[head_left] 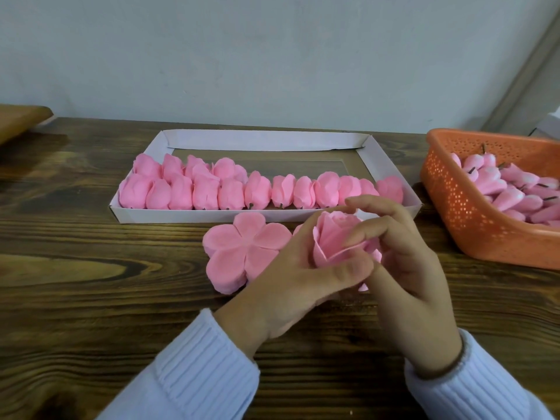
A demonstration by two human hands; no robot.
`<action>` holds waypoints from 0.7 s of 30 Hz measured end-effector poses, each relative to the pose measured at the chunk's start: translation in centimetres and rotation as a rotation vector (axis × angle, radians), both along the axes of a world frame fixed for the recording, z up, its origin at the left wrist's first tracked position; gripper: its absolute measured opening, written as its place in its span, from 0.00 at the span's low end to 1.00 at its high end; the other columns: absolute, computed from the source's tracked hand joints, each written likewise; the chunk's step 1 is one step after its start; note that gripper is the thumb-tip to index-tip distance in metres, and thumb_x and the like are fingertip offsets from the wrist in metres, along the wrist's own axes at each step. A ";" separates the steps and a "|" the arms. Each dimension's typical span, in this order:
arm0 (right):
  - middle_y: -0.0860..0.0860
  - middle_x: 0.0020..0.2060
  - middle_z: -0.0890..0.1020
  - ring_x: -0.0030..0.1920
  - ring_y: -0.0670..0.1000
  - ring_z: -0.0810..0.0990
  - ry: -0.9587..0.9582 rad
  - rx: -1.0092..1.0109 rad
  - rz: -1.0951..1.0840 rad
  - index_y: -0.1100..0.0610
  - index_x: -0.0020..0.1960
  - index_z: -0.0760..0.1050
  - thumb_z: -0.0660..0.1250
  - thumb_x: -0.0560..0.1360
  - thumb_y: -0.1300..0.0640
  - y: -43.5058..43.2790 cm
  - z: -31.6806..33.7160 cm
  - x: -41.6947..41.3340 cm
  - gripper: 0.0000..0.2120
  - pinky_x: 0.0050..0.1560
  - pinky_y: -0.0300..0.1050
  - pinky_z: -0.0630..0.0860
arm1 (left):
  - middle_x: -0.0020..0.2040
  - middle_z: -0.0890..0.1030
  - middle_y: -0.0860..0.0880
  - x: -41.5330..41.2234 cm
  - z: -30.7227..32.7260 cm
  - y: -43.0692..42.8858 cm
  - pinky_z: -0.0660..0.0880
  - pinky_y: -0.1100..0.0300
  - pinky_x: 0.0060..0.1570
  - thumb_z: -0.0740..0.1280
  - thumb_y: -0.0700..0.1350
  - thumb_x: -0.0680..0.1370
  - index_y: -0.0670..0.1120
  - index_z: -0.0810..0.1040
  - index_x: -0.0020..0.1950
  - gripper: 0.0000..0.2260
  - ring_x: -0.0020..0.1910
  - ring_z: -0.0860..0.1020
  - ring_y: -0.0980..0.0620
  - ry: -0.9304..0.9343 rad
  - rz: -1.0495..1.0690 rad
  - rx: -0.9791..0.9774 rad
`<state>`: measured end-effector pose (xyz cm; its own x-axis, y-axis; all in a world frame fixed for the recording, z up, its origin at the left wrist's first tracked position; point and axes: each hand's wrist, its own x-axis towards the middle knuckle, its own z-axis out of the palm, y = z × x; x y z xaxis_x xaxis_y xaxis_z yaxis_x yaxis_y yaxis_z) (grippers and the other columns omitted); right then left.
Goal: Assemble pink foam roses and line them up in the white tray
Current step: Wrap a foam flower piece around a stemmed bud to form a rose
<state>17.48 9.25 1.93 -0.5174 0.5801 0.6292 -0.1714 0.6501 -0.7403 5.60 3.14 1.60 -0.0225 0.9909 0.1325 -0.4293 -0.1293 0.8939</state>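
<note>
The person sits at a dark wooden table (91,268) with both hands raised just above it, near the middle and a little to the right. Between them is a pink foam rose (336,237), its petals cupped upward around a curled centre. The left hand (291,274) has its grip closed on the rose from below, with the thumb lying across the base. The right hand (406,262) curls over it from the right, its grip pinching an outer petal between forefinger and thumb. Just left of the hands, flat on the table, lies a stack of five-lobed petal pieces (245,253), partly covered by the left hand. Beyond that stands the white tray (266,140), long side toward the person. Finished roses (212,189) lie in a row along its near wall from end to end, with a shorter second row behind them at the left end. On the right, near the table's edge, an orange basket (472,225) with perforated walls holds a heap of pink rose buds (515,189) with short dark stems. Pale ribbed knit sleeves (194,374) cover both wrists. A plain light wall (272,56) rises behind the table.
</note>
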 end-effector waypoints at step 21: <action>0.53 0.33 0.79 0.30 0.49 0.73 0.038 -0.537 0.048 0.57 0.46 0.77 0.64 0.73 0.57 0.7 -1.5 -0.4 0.05 0.27 0.40 0.69 | 0.46 0.82 0.47 0.2 0.0 -0.3 0.81 0.58 0.39 0.72 0.34 0.68 0.45 0.74 0.58 0.21 0.42 0.82 0.51 0.245 0.371 0.118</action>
<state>17.05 9.98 0.41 -0.5339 0.8014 0.2697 -0.2250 0.1728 -0.9589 5.84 2.84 1.62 -0.3271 0.8994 0.2901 -0.1122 -0.3418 0.9331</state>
